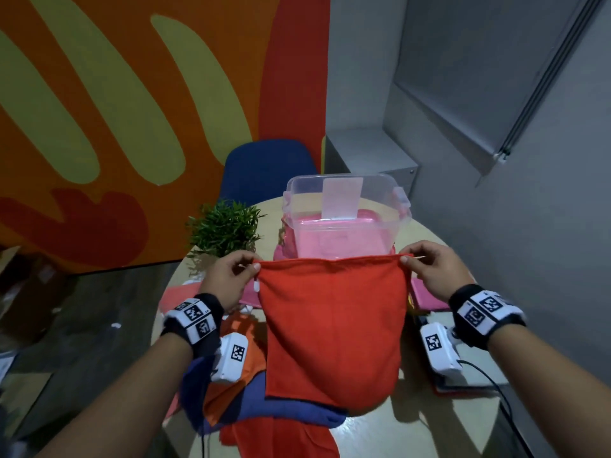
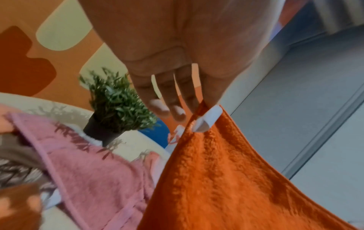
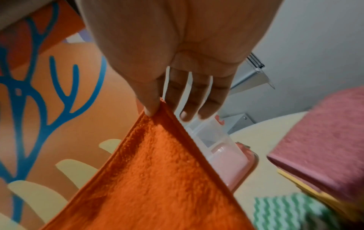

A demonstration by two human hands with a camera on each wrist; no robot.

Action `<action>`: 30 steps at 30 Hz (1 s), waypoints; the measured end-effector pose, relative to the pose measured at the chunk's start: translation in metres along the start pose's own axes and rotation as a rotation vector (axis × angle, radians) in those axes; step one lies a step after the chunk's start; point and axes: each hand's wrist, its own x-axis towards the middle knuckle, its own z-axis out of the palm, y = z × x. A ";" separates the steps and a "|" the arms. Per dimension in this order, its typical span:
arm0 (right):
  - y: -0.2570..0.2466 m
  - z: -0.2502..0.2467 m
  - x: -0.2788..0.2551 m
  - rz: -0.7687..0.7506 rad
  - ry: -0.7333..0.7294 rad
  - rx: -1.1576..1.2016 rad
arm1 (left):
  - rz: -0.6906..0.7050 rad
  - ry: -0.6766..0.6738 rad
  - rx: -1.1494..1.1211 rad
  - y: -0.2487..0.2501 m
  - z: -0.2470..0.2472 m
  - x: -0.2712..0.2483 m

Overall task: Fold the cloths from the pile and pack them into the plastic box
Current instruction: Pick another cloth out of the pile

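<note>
L hand (image 1: 228, 279) pinches the top-left corner of the red-orange cloth (image 1: 334, 328), thumb and forefinger clamped on the hem right by the white tag (image 2: 204, 121); its other fingers (image 2: 169, 99) hang straight & loose, off the fabric. Cloth hangs flat between the two pinches, top edge taut, lower part draping onto the pile (image 1: 238, 385) below the fingers on the tabletop (image 1: 370, 424). Plastic box (image 1: 347, 219) stands open just beyond the fingers, pink inside. R hand (image 1: 429, 272) pinches the top-right corner same way, remaining fingers (image 3: 199, 96) relaxed. To fold well, I'd say: keep both pinches level w/ even tension, bring corners together so the hems line up, then lay it flat before halving again to fit the box.
</note>
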 end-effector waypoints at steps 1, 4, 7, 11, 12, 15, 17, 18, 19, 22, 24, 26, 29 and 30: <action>0.007 0.005 0.003 0.005 0.035 -0.040 | -0.006 0.015 0.035 -0.006 0.008 0.004; 0.023 0.019 0.001 0.043 0.109 -0.107 | -0.074 0.040 0.099 -0.030 0.028 0.010; 0.046 0.032 -0.016 0.105 0.023 -0.064 | -0.186 -0.013 0.125 -0.054 0.043 -0.001; 0.081 0.043 -0.046 0.237 -0.074 -0.080 | -0.224 -0.127 0.216 -0.081 0.057 -0.032; 0.087 0.045 -0.054 0.261 -0.087 -0.099 | -0.234 -0.175 0.211 -0.089 0.060 -0.039; 0.100 0.049 -0.074 0.315 -0.136 -0.173 | -0.301 -0.273 0.217 -0.107 0.068 -0.059; 0.107 0.051 -0.083 0.348 -0.177 -0.224 | -0.316 -0.298 0.213 -0.112 0.073 -0.067; 0.111 0.053 -0.086 0.357 -0.187 -0.246 | -0.314 -0.304 0.219 -0.113 0.074 -0.069; 0.114 0.054 -0.087 0.371 -0.200 -0.266 | -0.313 -0.313 0.231 -0.114 0.075 -0.071; 0.121 0.059 -0.092 0.423 -0.275 -0.353 | -0.320 -0.384 0.302 -0.120 0.077 -0.073; 0.123 0.063 -0.094 0.433 -0.347 -0.454 | -0.330 -0.441 0.353 -0.123 0.078 -0.075; 0.122 0.068 -0.094 0.445 -0.408 -0.526 | -0.326 -0.491 0.399 -0.124 0.079 -0.076; 0.118 0.077 -0.094 0.458 -0.534 -0.663 | -0.298 -0.554 0.473 -0.125 0.084 -0.076; 0.116 0.080 -0.092 0.455 -0.563 -0.721 | -0.285 -0.574 0.502 -0.125 0.086 -0.075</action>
